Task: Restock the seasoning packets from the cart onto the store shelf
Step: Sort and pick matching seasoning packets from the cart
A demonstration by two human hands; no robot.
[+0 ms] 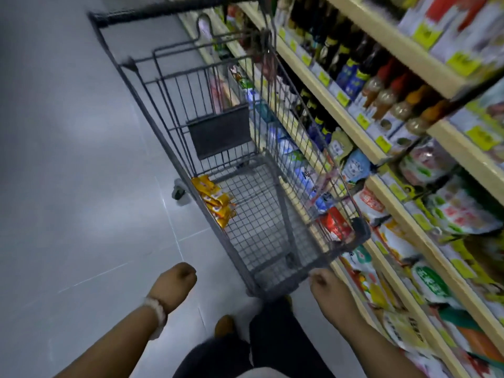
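A grey wire shopping cart [174, 148] stands along the store shelf [362, 137] on the right. Several yellow-orange seasoning packets [215, 200] lie in a row against the cart's left wall, on its floor. My right hand [326, 282] is at the near end of the cart, its fingers curled at the rim. My left hand [174, 282], a white band on its wrist, hangs over the floor left of the cart, fingers curled under and holding nothing. The picture is blurred by motion.
The shelf's upper levels hold dark sauce bottles [351, 64] and red-capped bottles [387, 91]. Lower levels hold bagged goods [458, 211]. Grey tiled floor [68, 186] stretches to the left. My legs and a shoe [223, 326] are just behind the cart.
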